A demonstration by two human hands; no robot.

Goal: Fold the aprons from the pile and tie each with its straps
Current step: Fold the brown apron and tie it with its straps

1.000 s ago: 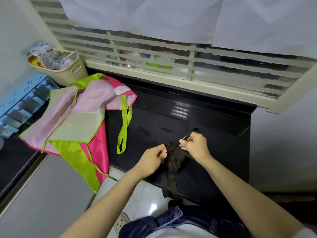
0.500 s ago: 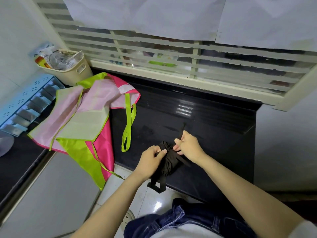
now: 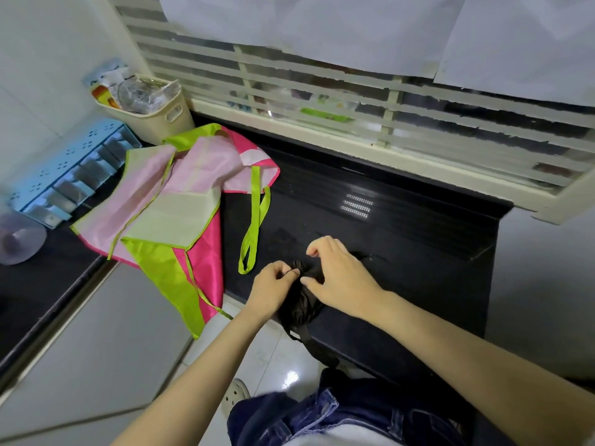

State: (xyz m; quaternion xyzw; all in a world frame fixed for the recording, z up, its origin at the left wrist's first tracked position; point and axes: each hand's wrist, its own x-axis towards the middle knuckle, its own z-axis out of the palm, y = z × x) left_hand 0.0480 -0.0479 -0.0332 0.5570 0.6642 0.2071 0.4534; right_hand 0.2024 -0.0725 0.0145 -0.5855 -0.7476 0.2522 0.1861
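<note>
I am pinching a strap (image 3: 290, 271) on the black apron (image 3: 299, 309) with my left hand (image 3: 273, 282) as my right hand (image 3: 341, 278), grip unclear, is settling back over the closing knot (image 3: 301, 266).

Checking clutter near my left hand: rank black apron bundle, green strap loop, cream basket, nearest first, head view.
1. black apron bundle, pinched by the left hand.
2. green strap loop, just left.
3. cream basket, far back-left corner.

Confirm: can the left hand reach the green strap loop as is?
Likely yes: the green strap loop lies right beside the left hand, nothing between, but that hand is pinching the black apron.
</note>
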